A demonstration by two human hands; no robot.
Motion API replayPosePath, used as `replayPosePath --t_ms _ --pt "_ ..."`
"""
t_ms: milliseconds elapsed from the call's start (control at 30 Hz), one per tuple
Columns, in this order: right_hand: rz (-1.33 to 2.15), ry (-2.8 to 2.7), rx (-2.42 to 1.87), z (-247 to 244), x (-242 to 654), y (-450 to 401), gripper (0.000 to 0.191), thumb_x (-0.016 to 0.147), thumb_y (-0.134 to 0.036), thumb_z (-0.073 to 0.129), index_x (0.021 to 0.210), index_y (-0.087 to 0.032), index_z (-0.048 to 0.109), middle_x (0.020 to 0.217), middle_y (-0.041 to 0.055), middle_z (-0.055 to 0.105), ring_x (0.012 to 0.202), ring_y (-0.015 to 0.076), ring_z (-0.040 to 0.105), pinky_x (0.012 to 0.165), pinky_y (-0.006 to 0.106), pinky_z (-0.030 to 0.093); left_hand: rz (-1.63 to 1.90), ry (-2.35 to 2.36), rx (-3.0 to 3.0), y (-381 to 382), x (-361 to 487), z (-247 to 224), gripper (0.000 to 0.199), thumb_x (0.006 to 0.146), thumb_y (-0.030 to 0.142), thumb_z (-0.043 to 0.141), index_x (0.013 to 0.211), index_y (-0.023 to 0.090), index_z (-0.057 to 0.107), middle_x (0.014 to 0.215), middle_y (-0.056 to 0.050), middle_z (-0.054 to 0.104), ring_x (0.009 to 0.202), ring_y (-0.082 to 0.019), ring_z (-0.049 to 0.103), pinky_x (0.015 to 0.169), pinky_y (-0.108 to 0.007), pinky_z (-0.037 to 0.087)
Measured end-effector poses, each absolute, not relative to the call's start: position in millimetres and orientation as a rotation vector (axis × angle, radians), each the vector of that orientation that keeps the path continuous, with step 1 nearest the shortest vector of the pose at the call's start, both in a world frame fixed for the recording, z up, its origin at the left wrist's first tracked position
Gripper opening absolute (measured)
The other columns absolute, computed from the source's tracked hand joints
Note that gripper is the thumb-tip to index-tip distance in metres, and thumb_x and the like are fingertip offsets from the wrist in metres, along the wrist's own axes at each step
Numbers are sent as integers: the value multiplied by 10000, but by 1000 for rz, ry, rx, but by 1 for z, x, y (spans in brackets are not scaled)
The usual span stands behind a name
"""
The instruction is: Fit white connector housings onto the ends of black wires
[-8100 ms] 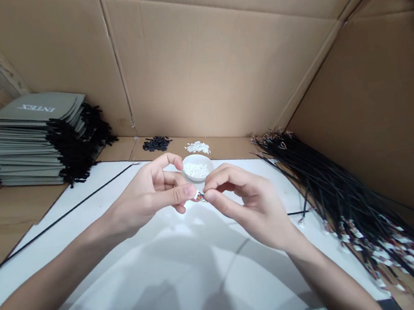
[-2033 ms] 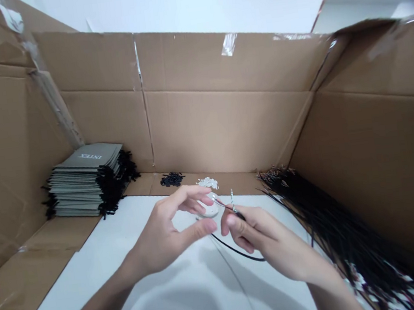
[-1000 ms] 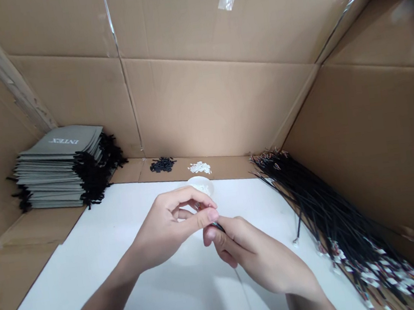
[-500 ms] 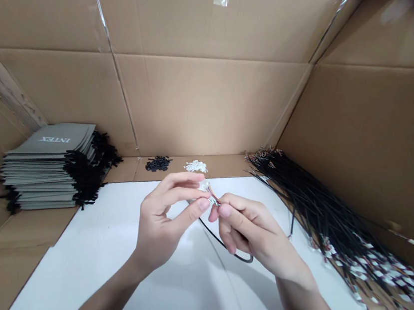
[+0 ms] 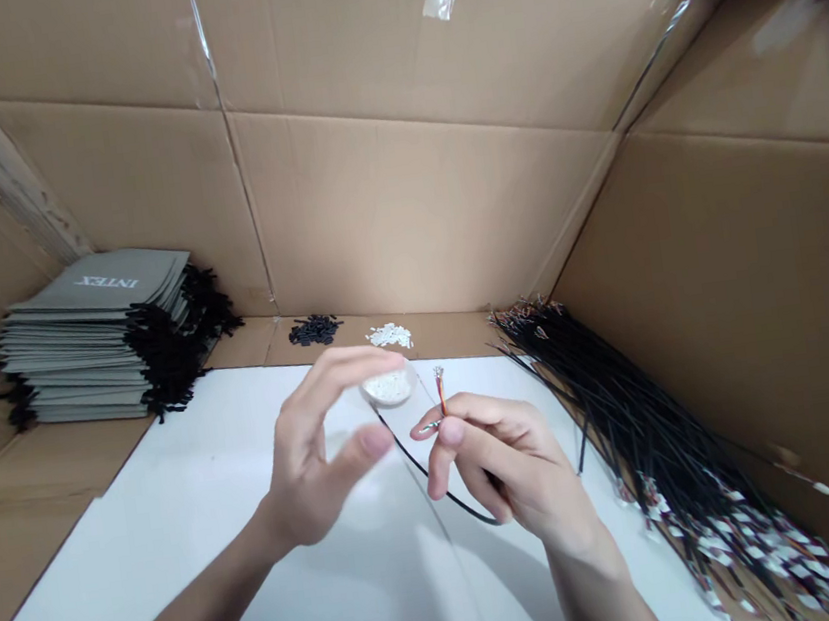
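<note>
Between the thumb and fingers of my right hand is the end of a black cable. Thin coloured wires fan out of it, orange and red ones standing upright with bare tips, and a green-white twisted pair pointing left. The cable loops below my hand and runs up toward a small round dish of white bits. My left hand is open and holds nothing, thumb and fingers apart, just left of the wires and partly in front of the dish.
Far left stands a stack of grey INTEX bags with black cords. Small piles of black tubes and white pieces lie at the back. Many black cables with white connectors line the right side. Cardboard walls enclose the white table.
My left hand has come away from the wires, moving left and opening. The wires now stand free above my right hand, and the dish shows more fully.
</note>
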State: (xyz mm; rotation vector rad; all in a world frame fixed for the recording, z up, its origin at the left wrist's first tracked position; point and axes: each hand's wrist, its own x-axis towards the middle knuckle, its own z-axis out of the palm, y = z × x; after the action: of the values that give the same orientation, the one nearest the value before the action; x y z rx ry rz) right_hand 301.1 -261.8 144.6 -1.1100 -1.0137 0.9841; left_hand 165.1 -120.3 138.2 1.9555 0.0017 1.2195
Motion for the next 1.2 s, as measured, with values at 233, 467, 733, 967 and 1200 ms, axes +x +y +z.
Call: replayPosePath --t_ms 233,467,733,967,1200 --pt "1041 -1028 -1170 145 297 -260 258 961 -387 614 990 -162 737 707 47 728 337 20 314 327 173 199 731 129 1650 -121 168 146 115 955 276 633 1012 242 726 950 -15 711 867 -137 665 778 -217 540" --pt "995 -1107 -1285 146 295 -257 369 976 -390 598 748 -144 752 444 -51 459 332 15 274 349 180 199 702 161 1679 -123 163 151 87 903 264 698 970 213 721 890 -15 708 835 -139 664 758 -226 550" --pt "970 -995 -1267 142 291 -255 205 955 -375 637 1045 -202 700 758 37 739 320 3 347 300 127 202 806 241 1709 -126 167 150 76 918 214 673 849 221 707 824 26 703 783 -110 663 737 -205 544" --pt "837 -969 -1298 137 289 -254 200 959 -375 636 1088 -227 673 719 12 720 319 2 318 305 131 213 929 301 1870 -117 168 150 63 887 238 697 831 226 725 951 -3 656 941 -126 625 788 -200 535" --pt "482 -1116 -1476 128 287 -255 180 990 -314 584 1126 -276 695 769 -15 712 385 18 338 405 171 324 927 275 1958 -117 162 150 170 889 206 693 1051 258 684 1018 17 690 936 -114 653 864 -207 547"
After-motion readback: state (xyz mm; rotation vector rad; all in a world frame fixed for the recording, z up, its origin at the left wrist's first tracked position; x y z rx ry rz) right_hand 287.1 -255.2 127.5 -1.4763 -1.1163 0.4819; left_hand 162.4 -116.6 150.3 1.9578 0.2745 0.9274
